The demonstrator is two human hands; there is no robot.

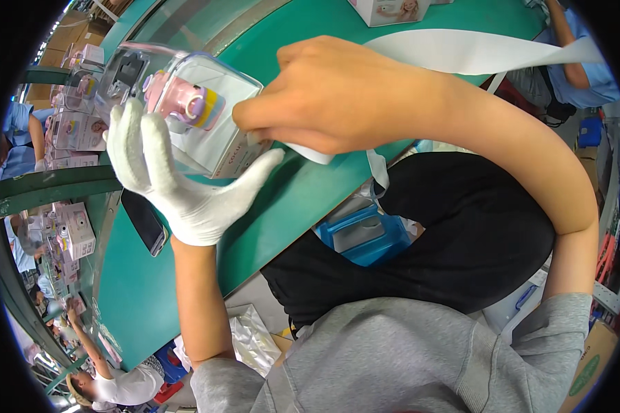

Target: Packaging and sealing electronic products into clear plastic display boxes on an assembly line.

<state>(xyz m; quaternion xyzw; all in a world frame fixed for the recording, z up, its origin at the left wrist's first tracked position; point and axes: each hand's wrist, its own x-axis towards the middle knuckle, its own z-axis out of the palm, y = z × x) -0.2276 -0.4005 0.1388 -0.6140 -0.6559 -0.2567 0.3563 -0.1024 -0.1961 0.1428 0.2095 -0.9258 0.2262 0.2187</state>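
A clear plastic display box (238, 82) with a white card base lies tilted on the green table. Inside it sits a pink toy camera (179, 100) with a rainbow-striped side. My left hand (179, 186), in a white glove, has its fingers spread along the near left side of the box and its thumb stretched out toward my right hand. My bare right hand (337, 93) is closed in a pinch at the box's lower right corner; what its fingertips hold is too small to make out. Below that hand a white piece (311, 153) juts out, partly hidden.
A long white strip (475, 51) curves over the table past my right forearm. A dark phone (145, 224) lies left of my left wrist. More boxed toy cameras (79, 230) stand beyond the green frame, and a blue basket (365, 234) sits below the table edge. Co-workers are around.
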